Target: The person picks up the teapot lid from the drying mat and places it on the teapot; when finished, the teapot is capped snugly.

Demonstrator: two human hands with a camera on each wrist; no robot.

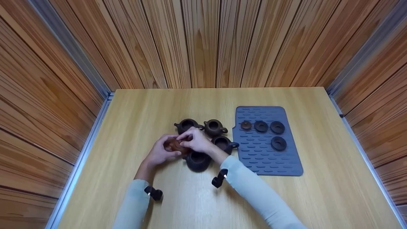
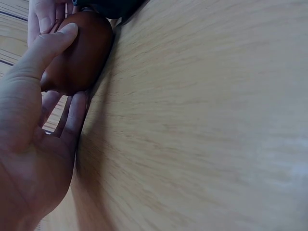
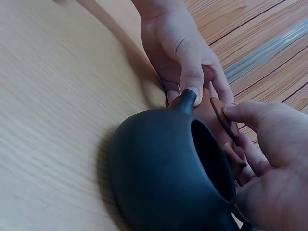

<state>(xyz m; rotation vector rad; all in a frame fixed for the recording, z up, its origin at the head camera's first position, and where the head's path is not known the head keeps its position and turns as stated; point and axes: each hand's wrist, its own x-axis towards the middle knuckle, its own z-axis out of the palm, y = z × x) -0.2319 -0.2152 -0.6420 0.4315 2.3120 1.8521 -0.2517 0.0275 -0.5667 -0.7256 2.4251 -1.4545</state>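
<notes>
A reddish-brown teapot (image 2: 86, 53) sits on the wooden table, held between the thumb and fingers of my left hand (image 1: 160, 151). Over its top, my right hand (image 1: 198, 141) pinches a small brown lid (image 3: 221, 118) by its edge, tilted against the pot in the right wrist view. The two hands hide much of this pot from the head camera. Just in front of it stands a dark teapot (image 1: 197, 166) without a lid, its spout close to my left thumb. Another dark teapot (image 1: 226, 145) is beside my right wrist.
Behind the hands are two more lidless teapots, a dark one (image 1: 181, 128) and a brownish one (image 1: 215, 131). A grey mat (image 1: 260, 160) lies to the right, bearing a small brown lid (image 1: 245, 125) and three dark round lids (image 1: 279, 143). Wooden panels (image 1: 203, 47) enclose the table.
</notes>
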